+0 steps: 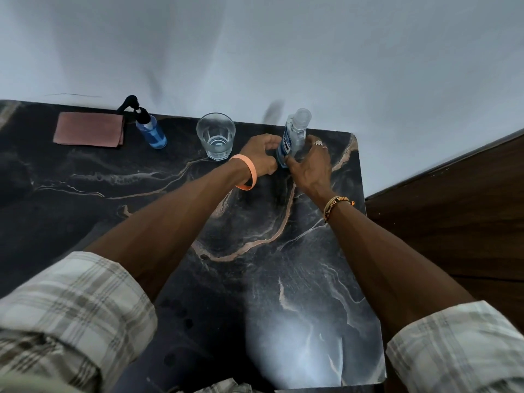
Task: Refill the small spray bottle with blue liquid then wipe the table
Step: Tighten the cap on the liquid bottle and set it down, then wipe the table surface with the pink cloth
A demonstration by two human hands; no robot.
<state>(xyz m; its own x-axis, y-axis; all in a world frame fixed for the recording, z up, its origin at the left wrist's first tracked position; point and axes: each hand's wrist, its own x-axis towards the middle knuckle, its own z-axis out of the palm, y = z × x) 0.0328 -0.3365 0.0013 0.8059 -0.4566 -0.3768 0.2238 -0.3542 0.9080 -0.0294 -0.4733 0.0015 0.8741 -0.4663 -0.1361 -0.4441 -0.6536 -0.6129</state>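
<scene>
Our right hand (312, 163) curls round the lower body of the labelled bottle (293, 134), upright just right of the glass (216, 136). Our left hand (259, 157) is curled at its base, and we cannot tell whether it grips. The small spray bottle (151, 130) stands upright left of the glass, well apart from both hands, nearer our left. The labelled bottle's base is hidden, its contents unclear.
</scene>
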